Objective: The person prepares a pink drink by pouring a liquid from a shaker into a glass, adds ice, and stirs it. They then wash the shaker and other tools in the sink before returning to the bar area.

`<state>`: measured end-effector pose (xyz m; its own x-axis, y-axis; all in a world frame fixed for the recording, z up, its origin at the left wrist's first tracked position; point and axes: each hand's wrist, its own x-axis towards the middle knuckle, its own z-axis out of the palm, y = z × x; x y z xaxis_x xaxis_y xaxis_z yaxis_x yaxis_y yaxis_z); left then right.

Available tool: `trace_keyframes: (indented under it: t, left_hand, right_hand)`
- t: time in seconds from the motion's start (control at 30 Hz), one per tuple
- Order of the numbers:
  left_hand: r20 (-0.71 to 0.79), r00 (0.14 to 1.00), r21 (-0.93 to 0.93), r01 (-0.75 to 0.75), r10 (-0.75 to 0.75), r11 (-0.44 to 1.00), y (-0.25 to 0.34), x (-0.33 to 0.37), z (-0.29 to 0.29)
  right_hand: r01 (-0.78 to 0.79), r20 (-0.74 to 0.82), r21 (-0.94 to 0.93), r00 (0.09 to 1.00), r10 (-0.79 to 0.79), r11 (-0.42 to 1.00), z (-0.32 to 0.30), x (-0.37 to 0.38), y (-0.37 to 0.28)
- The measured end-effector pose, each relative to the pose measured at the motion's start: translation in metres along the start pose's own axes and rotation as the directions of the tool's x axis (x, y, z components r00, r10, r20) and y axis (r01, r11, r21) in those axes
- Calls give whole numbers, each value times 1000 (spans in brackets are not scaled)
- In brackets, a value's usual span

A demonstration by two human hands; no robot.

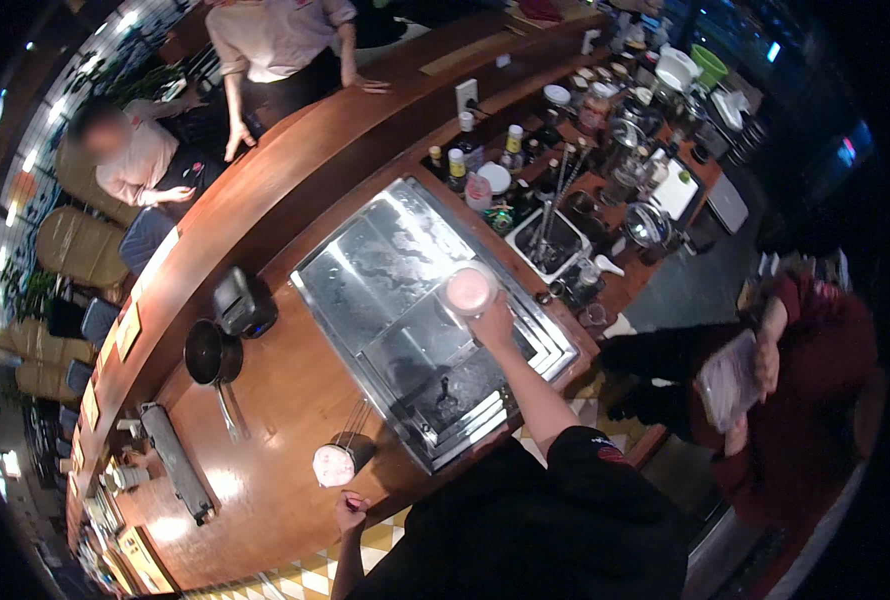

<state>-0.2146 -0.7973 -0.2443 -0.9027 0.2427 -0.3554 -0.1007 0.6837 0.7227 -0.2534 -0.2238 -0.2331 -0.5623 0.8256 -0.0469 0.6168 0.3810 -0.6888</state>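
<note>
My right hand (492, 324) grips a round container (471, 290) with pale pink contents, held over the metal sink top (365, 290). My fingers wrap around its near side. At the lower middle, my left hand (350, 508) is curled closed beside the counter's near edge; whatever it may hold is too small to make out. Just beyond it stands a cup (333, 466) topped with pinkish-white foam or cream, apart from my fingers. Thin metal rods (356, 425) lean next to that cup, partly in its shadow.
A dark frying pan (212, 352) and a black device (244, 303) sit on the wooden counter (275, 400). Bottles (457, 170), jars and a steel tub (548, 245) crowd the right side. A co-worker in dark red (795, 400) holds a clear box (733, 380); two people are across the bar.
</note>
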Motion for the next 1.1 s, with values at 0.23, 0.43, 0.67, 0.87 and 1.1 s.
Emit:
trace_keyframes:
  t: [0.23, 0.43, 0.67, 0.87, 1.1]
  left_hand:
    - [33, 990, -155, -130, 137, 979, -26, 6, -1]
    - [43, 987, -20, -153, 154, 988, -23, 11, -3]
    - [37, 992, -22, -117, 118, 993, -51, 22, 6]
    - [35, 984, 87, -176, 173, 981, -34, 14, 5]
    - [6, 987, 82, -161, 161, 984, -26, 12, 8]
  right_hand:
    - [-24, 7, 48, 1000, 24, 999, -1, -8, -7]
    - [166, -342, 132, 933, -112, 977, -13, -83, 3]
    - [124, -304, 152, 950, -73, 981, -61, -321, 43]
    - [-245, -166, 150, 949, 269, 958, -67, -463, 61]
    - [-123, -246, 63, 960, 135, 990, -60, -484, 82]
